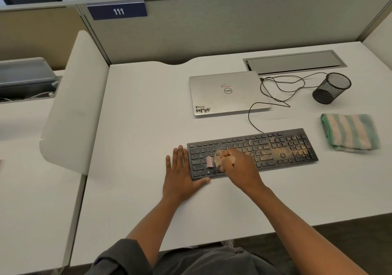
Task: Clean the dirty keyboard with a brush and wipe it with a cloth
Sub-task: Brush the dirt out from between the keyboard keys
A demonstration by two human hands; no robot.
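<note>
— Where is the flat black plastic keyboard [265,149] seen?

— It is placed on the white desk [137,126], near the front edge, a little to the right of the middle. Sandy brown dirt is spread over the keys of its right half; the left half looks cleaner.

— And how is it handled?

— A small brush with a pale wooden handle [220,159] is gripped by the right hand [241,168], whose fingers are curled around the handle. The bristle end is pointed to the left and is laid on the keys of the left part; it is blurred, so more detail cannot be told. The left hand [180,175] is laid flat on the desk with straight fingers, just beside the left end of the keyboard, and the thumb is touching the front left corner.

— What is found around it?

— A folded cloth with green and cream stripes [350,132] is lying to the right of the keyboard, apart from it. A thin black cable [252,117] is led from the back edge of the keyboard toward a closed silver laptop [227,93] behind it. A black wire-mesh cup [332,88] is seen tilted, right of the laptop. On the grey partition [233,26] behind, a blue plate with the number 111 [117,10] is fixed.
</note>
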